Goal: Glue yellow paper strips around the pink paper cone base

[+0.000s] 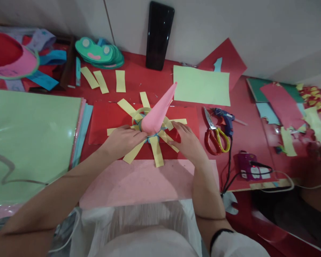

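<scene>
A pink paper cone (160, 112) leans up and to the right in the middle of a ring of pale yellow paper strips (156, 151) that fan out around its base. Bits of blue show between the strips. My left hand (127, 140) has its fingers closed at the cone's lower left edge, the thumb side against the pink paper. On the other side, my right hand (186, 139) lies over the right-hand strips, thumb and fingers apart, fingertips touching the paper near the base. Beneath everything is a red sheet (104, 119).
Scissors (216, 137) and a blue glue gun (226, 119) lie to the right, near a purple power box (250, 166) with cables. Green sheets (32, 132) are at left. Frog cutouts (98, 53), loose strips (120, 81) and a phone (159, 35) are behind. Another person sits at right.
</scene>
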The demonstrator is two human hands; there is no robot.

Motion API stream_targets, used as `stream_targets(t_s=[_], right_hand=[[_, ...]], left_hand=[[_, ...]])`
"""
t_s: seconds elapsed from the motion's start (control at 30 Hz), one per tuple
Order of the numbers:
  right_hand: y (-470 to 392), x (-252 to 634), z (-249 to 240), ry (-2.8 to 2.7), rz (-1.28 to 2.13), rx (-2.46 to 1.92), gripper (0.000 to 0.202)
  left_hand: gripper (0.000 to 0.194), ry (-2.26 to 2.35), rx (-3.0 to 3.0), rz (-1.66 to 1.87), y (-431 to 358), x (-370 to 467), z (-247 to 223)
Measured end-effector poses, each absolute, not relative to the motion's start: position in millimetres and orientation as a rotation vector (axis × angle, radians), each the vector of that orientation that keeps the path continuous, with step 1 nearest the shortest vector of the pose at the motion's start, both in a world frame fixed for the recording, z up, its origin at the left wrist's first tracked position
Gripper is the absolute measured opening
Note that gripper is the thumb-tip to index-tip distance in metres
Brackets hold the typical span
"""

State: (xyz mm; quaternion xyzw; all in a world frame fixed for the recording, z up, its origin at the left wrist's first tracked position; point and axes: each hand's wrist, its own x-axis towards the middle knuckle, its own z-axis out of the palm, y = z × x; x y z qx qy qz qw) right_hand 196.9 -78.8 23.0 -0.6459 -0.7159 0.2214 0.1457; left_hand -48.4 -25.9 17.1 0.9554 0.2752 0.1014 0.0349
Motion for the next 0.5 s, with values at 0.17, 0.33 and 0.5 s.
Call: stream_targets(t_s=[0.17, 0.33, 0.5], right_hand=[[-69.6, 198.5, 12.1, -2.001, 0.682, -1.798, 0.055], [-63.8, 192.9, 7.7, -1.927, 0.675, -1.750, 0.047], [-59.6, 205.2, 18.5, -1.720, 0.609, -1.752, 0.031]], left_hand=[[0.027, 0.935, 3.006, 0.289, -24.3, -47.1, 19.2], [0.032, 1.000, 2.991, 0.306, -22.5, -45.9, 21.5], [0.026, 1.119, 2.911, 0.426, -23.2, -49.1, 13.7]])
